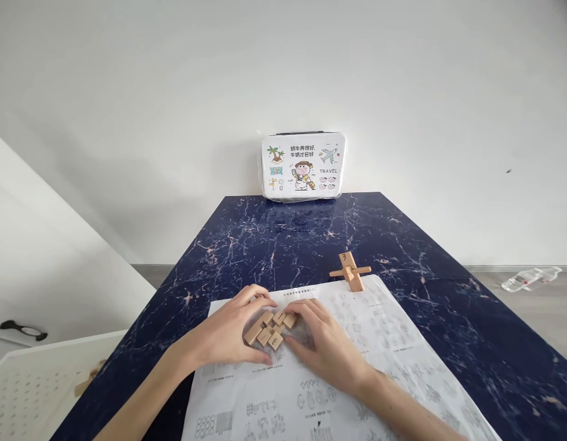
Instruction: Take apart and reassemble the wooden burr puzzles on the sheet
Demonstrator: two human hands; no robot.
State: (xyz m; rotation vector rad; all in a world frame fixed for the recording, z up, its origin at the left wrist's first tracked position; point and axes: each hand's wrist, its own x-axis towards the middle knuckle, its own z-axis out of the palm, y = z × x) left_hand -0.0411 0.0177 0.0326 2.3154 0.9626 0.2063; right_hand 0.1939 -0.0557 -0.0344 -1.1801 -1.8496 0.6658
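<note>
A cluster of small light-brown wooden puzzle blocks [264,335] lies on the printed instruction sheet [247,380], between my two hands. Some blocks bear dark marks. My left hand [235,327] curves around the left side of the cluster, fingertips at the far side and thumb on the near side. From the right, my right hand [324,346] has its fingers on the rightmost block, with the thumb close to the near edge. Beyond my right hand, a cross-shaped wooden assembly [349,271] with a dark mark sits at the sheet's top edge.
A white cartoon-printed case [304,165] stands against the wall at the far end of the blue marbled table [283,245]. At lower left is a white perforated surface [21,392] with wooden pieces [86,383] beside the table. A clear plastic bottle [531,278] lies on the floor at right.
</note>
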